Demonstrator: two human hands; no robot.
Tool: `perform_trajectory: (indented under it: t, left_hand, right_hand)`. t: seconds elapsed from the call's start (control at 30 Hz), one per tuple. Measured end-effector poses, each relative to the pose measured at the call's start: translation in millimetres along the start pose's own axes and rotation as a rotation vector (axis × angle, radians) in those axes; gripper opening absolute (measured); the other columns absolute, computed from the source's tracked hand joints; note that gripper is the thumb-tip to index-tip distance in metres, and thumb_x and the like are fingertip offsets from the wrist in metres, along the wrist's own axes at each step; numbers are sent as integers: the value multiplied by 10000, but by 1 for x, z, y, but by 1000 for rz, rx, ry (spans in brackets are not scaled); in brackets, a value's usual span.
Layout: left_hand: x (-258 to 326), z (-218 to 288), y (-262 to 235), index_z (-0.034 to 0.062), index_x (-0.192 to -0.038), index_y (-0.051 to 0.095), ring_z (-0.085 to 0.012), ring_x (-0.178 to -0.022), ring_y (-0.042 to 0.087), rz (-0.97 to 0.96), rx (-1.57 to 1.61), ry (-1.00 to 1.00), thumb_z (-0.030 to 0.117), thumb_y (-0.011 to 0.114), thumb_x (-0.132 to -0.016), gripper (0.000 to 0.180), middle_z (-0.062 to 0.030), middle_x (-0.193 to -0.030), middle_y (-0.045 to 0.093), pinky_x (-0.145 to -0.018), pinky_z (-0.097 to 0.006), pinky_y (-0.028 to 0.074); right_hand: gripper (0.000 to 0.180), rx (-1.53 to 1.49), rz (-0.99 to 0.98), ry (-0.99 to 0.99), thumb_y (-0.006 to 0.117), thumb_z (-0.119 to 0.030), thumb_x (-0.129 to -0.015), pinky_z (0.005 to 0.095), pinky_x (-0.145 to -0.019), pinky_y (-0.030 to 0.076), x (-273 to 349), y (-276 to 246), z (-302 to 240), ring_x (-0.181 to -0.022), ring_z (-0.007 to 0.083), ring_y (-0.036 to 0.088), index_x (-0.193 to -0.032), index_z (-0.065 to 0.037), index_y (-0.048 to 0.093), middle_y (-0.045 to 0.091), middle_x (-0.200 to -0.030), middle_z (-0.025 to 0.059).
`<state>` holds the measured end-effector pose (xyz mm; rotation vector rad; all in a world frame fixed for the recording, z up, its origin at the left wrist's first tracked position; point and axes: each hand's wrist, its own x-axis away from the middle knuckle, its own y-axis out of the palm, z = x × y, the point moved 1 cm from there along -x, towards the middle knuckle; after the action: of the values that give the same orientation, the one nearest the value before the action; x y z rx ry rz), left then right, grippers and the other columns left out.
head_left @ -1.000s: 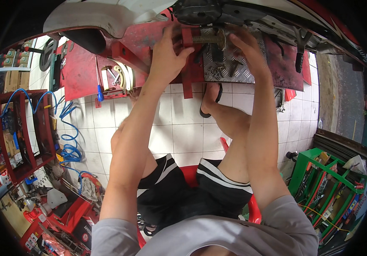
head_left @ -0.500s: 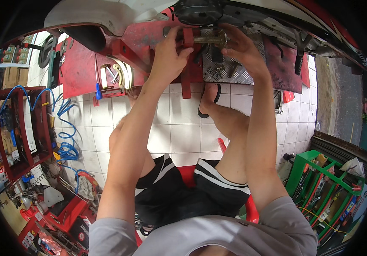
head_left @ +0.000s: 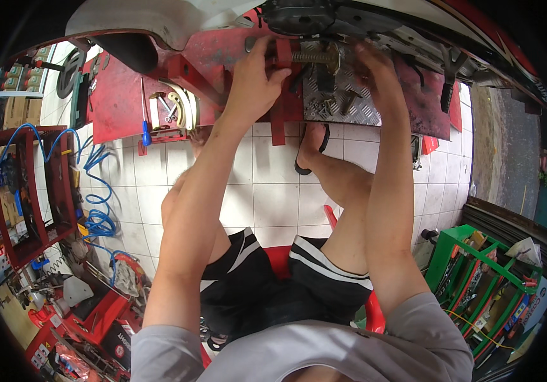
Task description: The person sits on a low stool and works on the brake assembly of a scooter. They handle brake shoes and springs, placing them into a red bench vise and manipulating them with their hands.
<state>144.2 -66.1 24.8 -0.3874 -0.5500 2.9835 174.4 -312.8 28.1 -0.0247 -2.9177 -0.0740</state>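
Note:
My left hand (head_left: pixel 257 79) is closed round a red metal bracket (head_left: pixel 284 54), its thumb on the near side. A threaded rod (head_left: pixel 310 57) runs rightward from the bracket to a round metal disc (head_left: pixel 333 58). My right hand (head_left: pixel 375 70) is just right of the disc, apart from it. Its fingers are a little blurred and look loosely spread, with nothing seen in them. Under the rod lies a patterned metal plate (head_left: pixel 369 105) with several bolts (head_left: pixel 325 106) on it. Above both hands is the dark underside of a motorcycle (head_left: pixel 299 18).
The red lift table (head_left: pixel 120 105) carries a blue-handled screwdriver (head_left: pixel 146 135) and curved pale metal parts (head_left: pixel 184 105). A blue coiled hose (head_left: pixel 99 216) hangs by a red rack (head_left: pixel 35 251) on the left. A green tool cart (head_left: pixel 448 248) stands at the lower right.
My right hand has come off the round disc and moved to the right. My left hand stays on the red bracket.

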Motion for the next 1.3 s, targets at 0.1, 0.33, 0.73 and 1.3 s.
perform_trajectory:
  t: [0.1,0.33,0.73,1.3]
  left_hand:
    - [0,2,1,-50,-1345,419,-337,-1177,577,3,-62,2,25,675,-809,598,-237,-1265,562,-968,-381,511]
    - [-1,2,1,-47,-1329,421,-330,-1149,595,17,3,57,24,682,-802,592,-227,-1232,580,-965,-379,515]
    - [-1,-1,0,-26,-1308,431,-341,-1111,612,13,-35,54,46,680,-810,562,-208,-1231,587,-950,-386,527]
    - [1,-5,1,-32,-1317,424,-350,-1118,612,27,-40,85,48,661,-821,556,-223,-1222,593,-949,-388,520]
  right_hand:
    - [510,140,-49,-173,661,-271,-888,237,-507,379,10,20,0,-585,65,463,-1319,-30,532,516,-696,-11]
    - [593,260,-57,9,686,-283,-871,219,-519,376,1,4,-6,-608,77,508,-1367,-33,480,608,-762,15]
    - [536,195,-112,-236,686,-271,-872,213,-521,405,5,15,-4,-623,80,552,-1339,-74,515,643,-787,25]
    - [527,229,-73,-200,648,-366,-884,298,-738,481,4,20,-2,-885,129,609,-1290,-44,550,669,-1077,81]
